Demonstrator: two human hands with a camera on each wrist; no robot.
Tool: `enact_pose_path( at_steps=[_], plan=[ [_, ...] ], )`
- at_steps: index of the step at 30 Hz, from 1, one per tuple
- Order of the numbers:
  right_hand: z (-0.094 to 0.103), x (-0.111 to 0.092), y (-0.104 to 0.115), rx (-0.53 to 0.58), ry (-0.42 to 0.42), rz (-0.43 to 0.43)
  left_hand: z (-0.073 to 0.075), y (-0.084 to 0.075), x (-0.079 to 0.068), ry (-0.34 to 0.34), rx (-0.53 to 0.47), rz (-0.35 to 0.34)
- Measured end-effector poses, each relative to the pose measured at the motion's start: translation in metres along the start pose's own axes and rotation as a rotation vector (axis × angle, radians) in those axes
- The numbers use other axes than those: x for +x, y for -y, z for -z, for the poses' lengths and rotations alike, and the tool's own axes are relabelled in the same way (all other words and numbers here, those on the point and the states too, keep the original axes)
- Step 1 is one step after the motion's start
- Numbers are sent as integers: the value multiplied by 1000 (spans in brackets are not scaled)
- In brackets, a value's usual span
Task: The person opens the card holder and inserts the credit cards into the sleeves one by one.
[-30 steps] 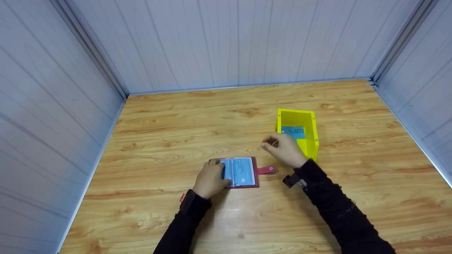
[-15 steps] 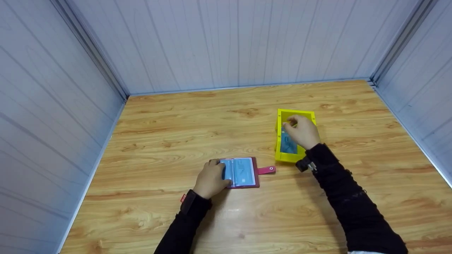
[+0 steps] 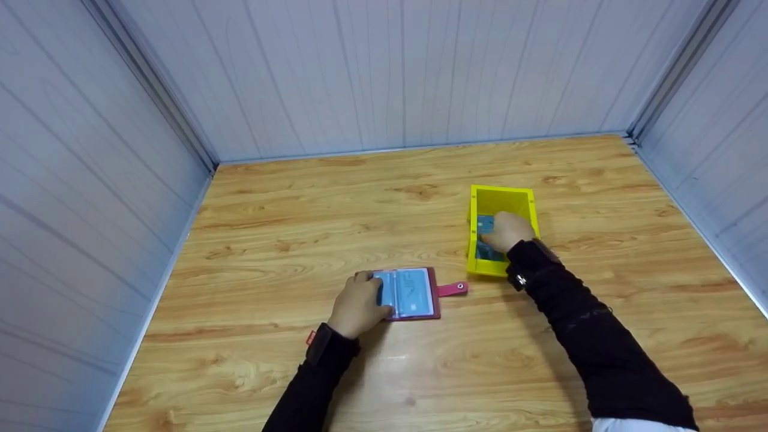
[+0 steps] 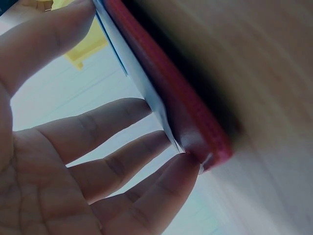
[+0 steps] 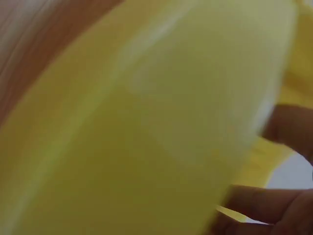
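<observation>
A small card holder [image 3: 415, 293] with a red cover and clear sleeves lies open on the table, a blue card showing in its right sleeve. My left hand [image 3: 359, 305] presses on its left side, thumb and fingers spread. Up close in the left wrist view, the fairly straight fingers [image 4: 98, 122] touch the edge of the sleeves. My right hand [image 3: 510, 231] reaches down into a yellow bin [image 3: 489, 268], over the blue cards [image 3: 485, 223] inside. In the right wrist view the bin's wall hides its fingertips, so I cannot tell whether they grip a card.
The card holder's pink snap strap [image 3: 453, 289] sticks out toward the bin. Both stand on a wood-grain table [image 3: 288, 228], with pale panel walls [image 3: 402, 72] behind and at the sides.
My right hand has moved from beside the bin's left wall to above it, then down inside. The blue cards in the bin came into fuller view, then were partly covered. The left hand stays put.
</observation>
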State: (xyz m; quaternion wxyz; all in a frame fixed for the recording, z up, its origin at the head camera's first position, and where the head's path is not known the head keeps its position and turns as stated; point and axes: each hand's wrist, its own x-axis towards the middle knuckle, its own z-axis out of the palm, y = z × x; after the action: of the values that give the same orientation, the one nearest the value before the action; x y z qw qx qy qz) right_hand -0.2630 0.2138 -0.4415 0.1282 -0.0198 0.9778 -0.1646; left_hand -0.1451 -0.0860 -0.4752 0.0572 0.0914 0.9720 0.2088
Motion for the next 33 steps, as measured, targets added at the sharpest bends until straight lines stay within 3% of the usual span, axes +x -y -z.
enact_pose_path(
  at_steps=[5,9,33],
  plan=[
    [-8,1,0,-129,19,12,0,1,-1,-3,-20,-15],
    [-12,1,1,-156,16,10,0,1,0,-4,-23,-18],
    [-14,11,-5,-46,83,-1,0,1,0,-3,-32,-12]
  ],
)
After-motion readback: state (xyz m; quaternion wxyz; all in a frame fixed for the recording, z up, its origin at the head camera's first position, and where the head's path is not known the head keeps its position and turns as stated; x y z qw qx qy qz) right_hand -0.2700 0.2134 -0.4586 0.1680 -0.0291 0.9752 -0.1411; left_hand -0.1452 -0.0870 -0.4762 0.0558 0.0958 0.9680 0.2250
